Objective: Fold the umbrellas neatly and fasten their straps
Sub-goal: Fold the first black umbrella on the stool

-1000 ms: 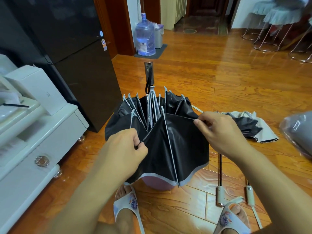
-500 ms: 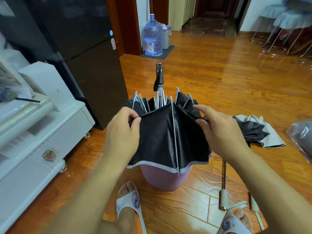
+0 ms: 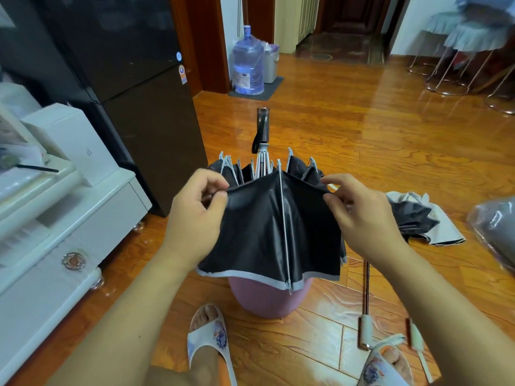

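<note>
Wood floor (image 3: 362, 168); umbrella (image 3: 267, 227) panel pinched between both hands' fingers (image 3: 220, 195).

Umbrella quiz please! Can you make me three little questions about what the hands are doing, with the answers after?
1. True or false: both hands pinch the black umbrella cloth.
2. Which thing stands farthest away: A) the water bottle, B) the pink stool, C) the slipper?
3. Fill in: the umbrella's handle points ____ from the person.

Key:
1. True: left hand and right hand each pinch a fold.
2. A.
3. Away.
</note>
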Demonstrator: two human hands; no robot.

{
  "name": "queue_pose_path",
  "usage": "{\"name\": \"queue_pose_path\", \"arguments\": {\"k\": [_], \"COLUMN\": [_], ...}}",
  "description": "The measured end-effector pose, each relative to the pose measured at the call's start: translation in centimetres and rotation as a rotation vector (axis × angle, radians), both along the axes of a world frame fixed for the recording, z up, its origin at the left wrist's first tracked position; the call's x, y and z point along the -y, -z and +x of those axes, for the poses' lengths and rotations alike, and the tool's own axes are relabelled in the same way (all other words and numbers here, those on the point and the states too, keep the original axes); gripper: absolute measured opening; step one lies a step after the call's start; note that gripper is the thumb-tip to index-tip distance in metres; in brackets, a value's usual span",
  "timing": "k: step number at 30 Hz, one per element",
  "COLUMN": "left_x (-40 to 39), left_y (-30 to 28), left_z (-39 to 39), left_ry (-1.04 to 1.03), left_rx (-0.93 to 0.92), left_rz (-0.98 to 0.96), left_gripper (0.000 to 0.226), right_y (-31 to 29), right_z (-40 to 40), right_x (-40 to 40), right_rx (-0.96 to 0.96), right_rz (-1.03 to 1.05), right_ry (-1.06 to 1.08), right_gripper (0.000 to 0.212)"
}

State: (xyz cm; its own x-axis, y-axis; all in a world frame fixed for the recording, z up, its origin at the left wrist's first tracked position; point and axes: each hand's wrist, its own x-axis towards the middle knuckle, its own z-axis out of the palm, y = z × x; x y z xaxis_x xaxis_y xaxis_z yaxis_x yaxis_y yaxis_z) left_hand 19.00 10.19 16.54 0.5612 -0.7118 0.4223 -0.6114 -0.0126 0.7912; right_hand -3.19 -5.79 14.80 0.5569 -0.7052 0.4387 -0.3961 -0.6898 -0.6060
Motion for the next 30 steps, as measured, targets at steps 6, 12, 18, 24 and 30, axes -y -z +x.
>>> {"name": "queue_pose_path", "arguments": {"k": [6,12,18,24,30], "left_x": [4.1,8.6,11.6,15.4,18.5], "left_y": [-3.7,-9.8,-4.8,-1.3,-0.2], "left_z": [2.7,5.9,7.1,8.7,10.8], "left_ry": [-0.093,-0.052,-0.035,-0.081,-0.086], "left_rx": [-0.162,-0.287,-0.120,-0.012,0.161], "left_rz": [-0.107,0.214,0.533,0.466,0.621], "left_gripper": [0.031,0.023,0.030,0.026,0.032], "right_y": [-4.9,-11.0,-5.2,-2.1,-1.0], "right_z": [3.4,4.9,7.3,10.4,13.2], "right_x": [2.8,7.9,10.6,13.0,16.3], "right_rx": [0.062,-0.209,-0.427,-0.339,-0.330], "right_rz": [0.017,0.116,0.277,0.267,0.368], "right_ry": [0.049,0.011,0.128,0.148,0.085], "right_gripper": [0.014,0.009,0.011,0.007,0.012]}}
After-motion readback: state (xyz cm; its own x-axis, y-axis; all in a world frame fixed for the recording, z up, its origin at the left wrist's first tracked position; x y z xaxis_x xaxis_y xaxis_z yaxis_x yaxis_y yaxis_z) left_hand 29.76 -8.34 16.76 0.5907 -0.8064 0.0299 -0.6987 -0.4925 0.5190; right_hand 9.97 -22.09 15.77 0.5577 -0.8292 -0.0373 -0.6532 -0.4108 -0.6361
